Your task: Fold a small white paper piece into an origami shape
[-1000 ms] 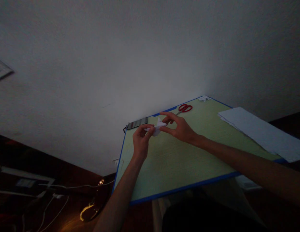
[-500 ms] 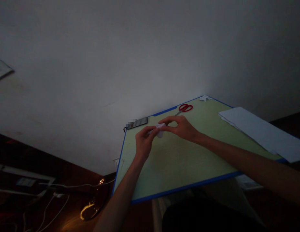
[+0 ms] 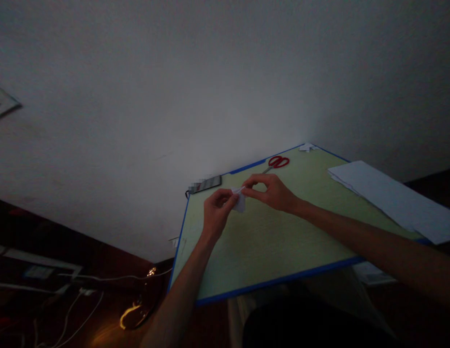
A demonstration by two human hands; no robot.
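Above the pale green table [image 3: 268, 241], a small folded piece of white paper [image 3: 239, 203] is held between both hands. My left hand [image 3: 216, 209] pinches its left side between thumb and fingers. From the right, my right hand [image 3: 271, 191] grips the paper's upper edge with thumb and index fingertip, leaving a round gap between them. The lower part of the paper hangs down below the fingers. Just behind my right hand lie scissors [image 3: 279, 162] with red handles, their blades partly hidden by the hand.
A dark phone [image 3: 206, 184] rests at the table's far left edge. White sheets [image 3: 387, 198] lie at the right, overhanging the edge. Paper scraps [image 3: 307, 147] sit in the far corner. The wall [image 3: 225, 87] stands right behind; white cables [image 3: 119, 278] run at lower left.
The paper has turned between my fingers, and more of it now hangs downward. My right fingertips have shifted slightly to the right along its upper edge.
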